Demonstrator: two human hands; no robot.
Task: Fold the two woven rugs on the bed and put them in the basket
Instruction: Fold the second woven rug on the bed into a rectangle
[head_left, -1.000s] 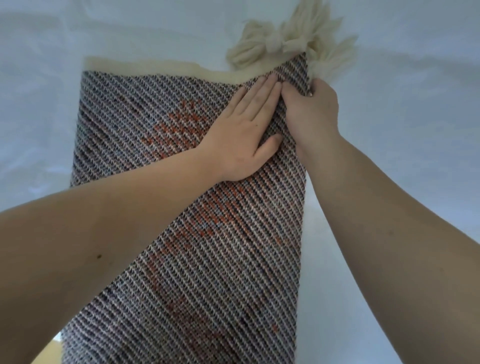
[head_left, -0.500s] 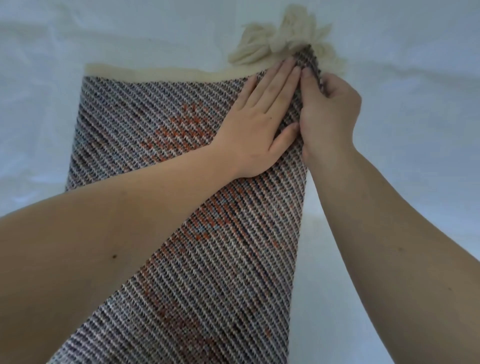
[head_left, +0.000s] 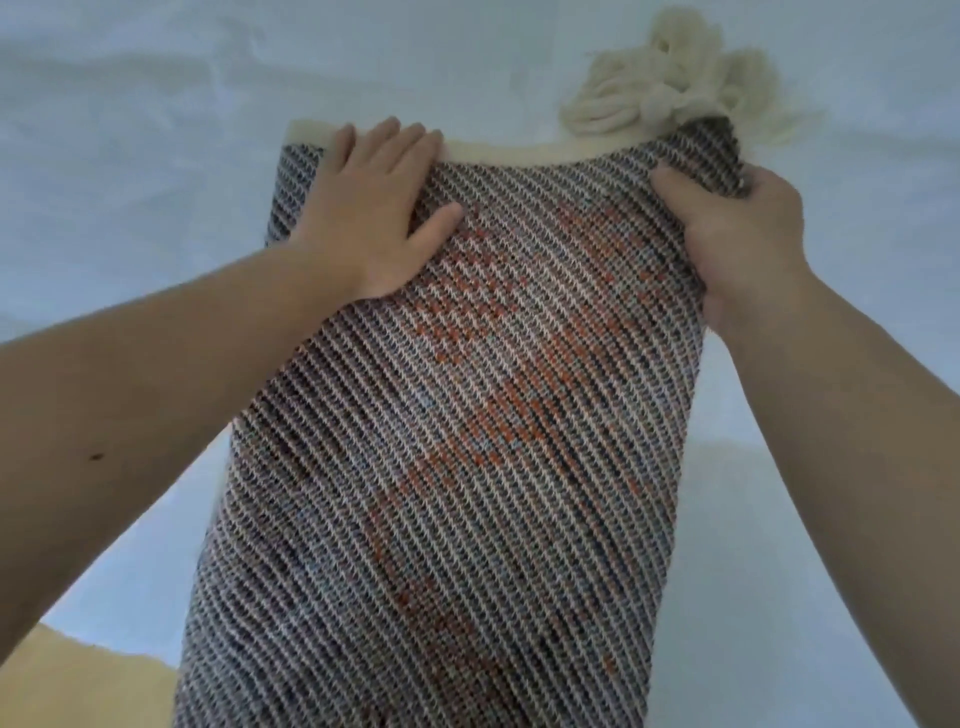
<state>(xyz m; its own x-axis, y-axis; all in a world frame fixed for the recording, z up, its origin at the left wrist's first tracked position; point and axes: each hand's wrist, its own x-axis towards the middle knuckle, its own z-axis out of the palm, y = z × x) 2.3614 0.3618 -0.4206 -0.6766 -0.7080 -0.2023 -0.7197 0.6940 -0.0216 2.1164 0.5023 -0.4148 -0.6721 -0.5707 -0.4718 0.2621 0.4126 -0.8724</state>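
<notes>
A woven rug (head_left: 467, 441) with diagonal grey, white and orange stripes lies folded lengthwise on the white bed sheet (head_left: 130, 156). Its cream underside shows as a strip along the far edge. A bunch of cream tassels (head_left: 670, 98) sticks out at its far right corner. My left hand (head_left: 379, 213) presses flat on the far left corner, fingers straight and reaching the edge. My right hand (head_left: 737, 239) grips the far right corner, thumb on top and fingers curled round the rug's side edge. No second rug or basket is in view.
White bed sheet surrounds the rug on all sides. A tan, fuzzy surface (head_left: 88, 680) shows at the bottom left corner, beside the rug's near end.
My left hand has slid from beside the right hand across to the rug's far left corner. My right hand stays at the far right corner by the tassels.
</notes>
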